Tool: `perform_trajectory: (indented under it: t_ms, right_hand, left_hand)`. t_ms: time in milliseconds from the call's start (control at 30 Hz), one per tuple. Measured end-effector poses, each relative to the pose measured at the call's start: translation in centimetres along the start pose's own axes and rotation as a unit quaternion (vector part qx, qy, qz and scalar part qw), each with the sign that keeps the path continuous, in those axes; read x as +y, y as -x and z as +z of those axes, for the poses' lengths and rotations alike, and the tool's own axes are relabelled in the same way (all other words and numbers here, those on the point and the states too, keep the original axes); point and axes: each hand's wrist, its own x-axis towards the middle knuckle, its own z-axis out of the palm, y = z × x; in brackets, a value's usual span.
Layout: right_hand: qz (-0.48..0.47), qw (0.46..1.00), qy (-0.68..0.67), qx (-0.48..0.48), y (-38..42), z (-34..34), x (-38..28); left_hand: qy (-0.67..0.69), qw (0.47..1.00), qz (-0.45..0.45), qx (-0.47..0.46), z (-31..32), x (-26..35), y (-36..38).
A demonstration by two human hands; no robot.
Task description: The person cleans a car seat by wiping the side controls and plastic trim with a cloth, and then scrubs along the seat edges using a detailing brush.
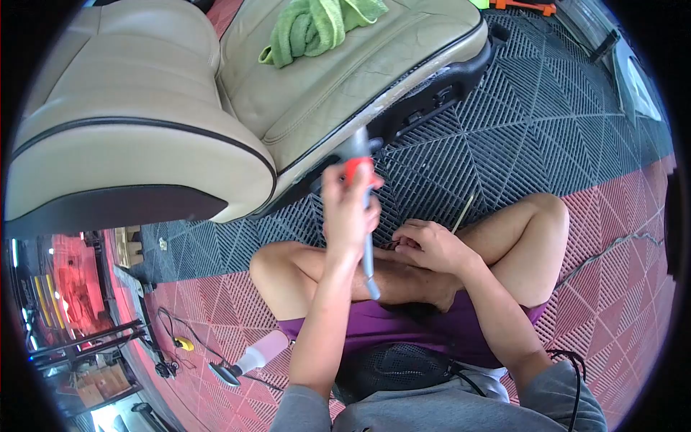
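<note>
My left hand (pixel 347 212) is closed around a red and grey tool (pixel 354 169), blurred by motion. Its pale end points up toward the lower edge of the beige car seat cushion (pixel 324 108), and a long grey-blue tube or handle hangs below my fingers. My right hand (pixel 430 246) rests by my crossed shins with curled fingers; what they hold, if anything, is hidden. A thin pale stick (pixel 466 211) sticks out from behind that hand. On the cushion lies a crumpled green cloth (pixel 313 32).
The beige seat backrest (pixel 137 162) lies to the left. A spray bottle (pixel 260 351) with pink contents lies beside my left thigh. Dark cables (pixel 194 327) cross the red and grey grid floor (pixel 525 140). Shelving (pixel 86 345) stands at the far left.
</note>
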Motion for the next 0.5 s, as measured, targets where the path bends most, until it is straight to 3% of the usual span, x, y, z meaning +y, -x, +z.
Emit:
perform_trajectory:
  t_ms: [67, 167, 400, 500]
  right_hand:
    - [0.009, 1.000, 0.001, -0.007, 0.1, -0.4, -0.2]
    - [0.025, 1.000, -0.005, 0.003, 0.1, -0.6, -0.2]
    - [0.027, 0.999, 0.005, 0.018, -0.1, -0.8, -0.6]
    - [0.005, 1.000, -0.012, 0.019, -0.2, -0.2, -0.4]
  left_hand:
    - [0.002, 0.998, 0.011, -0.061, 2.8, 0.8, -1.0]
    - [0.001, 0.998, 0.008, -0.059, 3.1, 1.2, -1.1]
    - [0.057, 0.982, 0.026, 0.179, -10.4, -1.4, 2.8]
    - [0.094, 0.967, 0.055, 0.231, -10.2, -2.1, 2.8]
